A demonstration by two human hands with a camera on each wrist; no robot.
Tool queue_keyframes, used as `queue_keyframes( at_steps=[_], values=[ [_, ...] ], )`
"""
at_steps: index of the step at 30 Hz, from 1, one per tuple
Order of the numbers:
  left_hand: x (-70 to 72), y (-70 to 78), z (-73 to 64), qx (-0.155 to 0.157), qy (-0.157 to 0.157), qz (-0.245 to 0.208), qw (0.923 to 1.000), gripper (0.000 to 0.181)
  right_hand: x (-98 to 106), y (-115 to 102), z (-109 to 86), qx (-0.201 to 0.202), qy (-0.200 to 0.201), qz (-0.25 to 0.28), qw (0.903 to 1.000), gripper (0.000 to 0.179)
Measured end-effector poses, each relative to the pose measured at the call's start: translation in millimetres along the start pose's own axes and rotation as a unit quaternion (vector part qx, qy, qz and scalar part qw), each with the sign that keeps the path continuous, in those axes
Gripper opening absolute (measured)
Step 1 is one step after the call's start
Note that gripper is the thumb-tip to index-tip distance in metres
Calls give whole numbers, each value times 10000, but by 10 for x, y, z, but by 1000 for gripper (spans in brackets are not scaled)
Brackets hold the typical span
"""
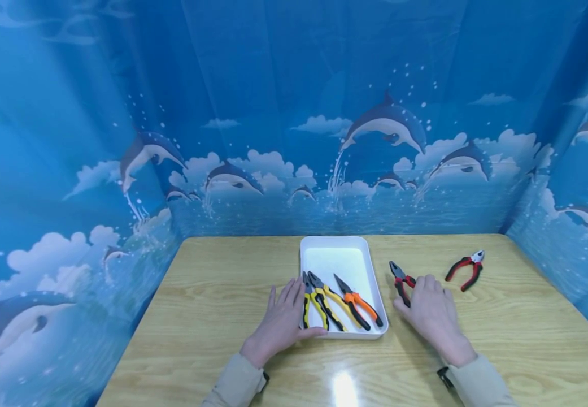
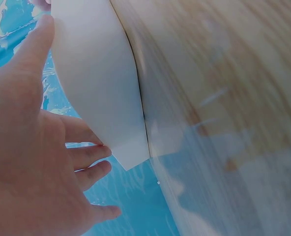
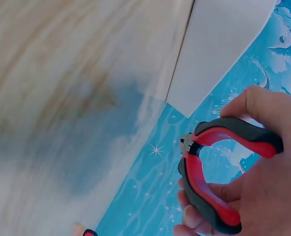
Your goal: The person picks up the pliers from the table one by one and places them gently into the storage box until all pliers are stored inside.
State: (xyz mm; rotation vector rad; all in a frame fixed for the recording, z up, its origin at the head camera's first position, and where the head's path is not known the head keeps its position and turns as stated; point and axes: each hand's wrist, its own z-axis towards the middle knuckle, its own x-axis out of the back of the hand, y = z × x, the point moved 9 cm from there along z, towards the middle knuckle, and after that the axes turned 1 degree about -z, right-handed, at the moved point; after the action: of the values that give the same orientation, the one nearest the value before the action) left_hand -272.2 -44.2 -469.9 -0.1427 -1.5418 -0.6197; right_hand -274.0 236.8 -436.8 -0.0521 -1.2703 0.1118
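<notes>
My right hand (image 1: 432,312) holds combination-style pliers (image 1: 397,271) with red and black handles, just right of a white tray (image 1: 334,242). In the right wrist view the thumb and fingers grip the two spread handles of these pliers (image 3: 197,184). My left hand (image 1: 281,317) rests against the tray's left side, fingers extended, thumb along the front rim. Its fingertips touch the tray's wall (image 2: 96,73) in the left wrist view. Inside the tray lie two yellow-and-black pliers (image 1: 319,297) and orange-and-black long-nose pliers (image 1: 351,297), jaws pointing to the back.
Another pair of red-and-black pliers (image 1: 477,258) lies with spread handles at the right of the wooden table (image 1: 232,260). A blue curtain (image 1: 273,113) printed with dolphins stands behind the table and along both sides.
</notes>
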Motion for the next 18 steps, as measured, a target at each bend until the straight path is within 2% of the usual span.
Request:
queue_keyframes(
  at_steps=[11, 18],
  values=[
    [15, 15, -3, -55, 90, 77, 9999, 112, 115, -50, 14, 93, 469, 181, 9987, 51],
    [24, 21, -7, -54, 73, 64, 9999, 112, 136, -95, 63, 23, 323, 134, 9994, 52]
  ],
)
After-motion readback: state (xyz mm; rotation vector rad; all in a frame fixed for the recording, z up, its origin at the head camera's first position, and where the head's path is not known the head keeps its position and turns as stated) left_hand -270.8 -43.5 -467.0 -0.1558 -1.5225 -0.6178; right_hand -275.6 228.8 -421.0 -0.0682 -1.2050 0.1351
